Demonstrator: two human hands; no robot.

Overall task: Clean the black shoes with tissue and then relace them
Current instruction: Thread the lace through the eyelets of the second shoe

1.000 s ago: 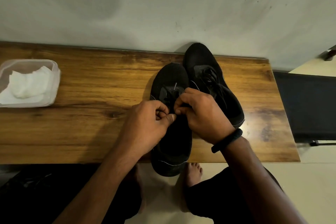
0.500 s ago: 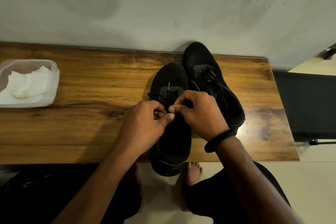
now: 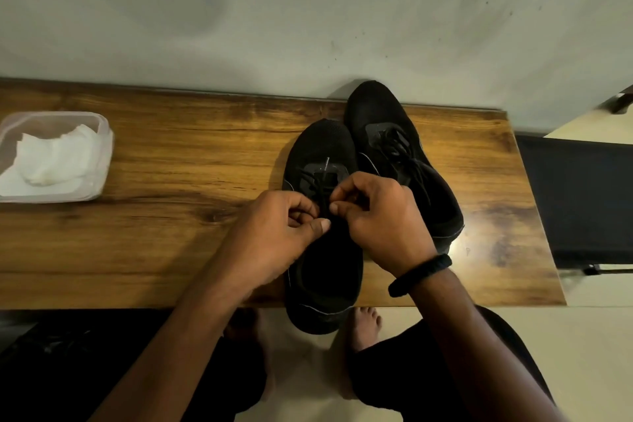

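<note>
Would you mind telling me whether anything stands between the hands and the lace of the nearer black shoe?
Nothing visible does. The left hand and right hand both pinch the lace over the nearer shoe. The other shoe lies beside it on the right, and the tissue tub sits far left.

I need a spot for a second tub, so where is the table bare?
The table is barest between the tissue tub and the near shoe. A narrower patch runs from the far shoe to the right edge. Crowded: over the near shoe, where the left hand and right hand pinch the lace.
</note>
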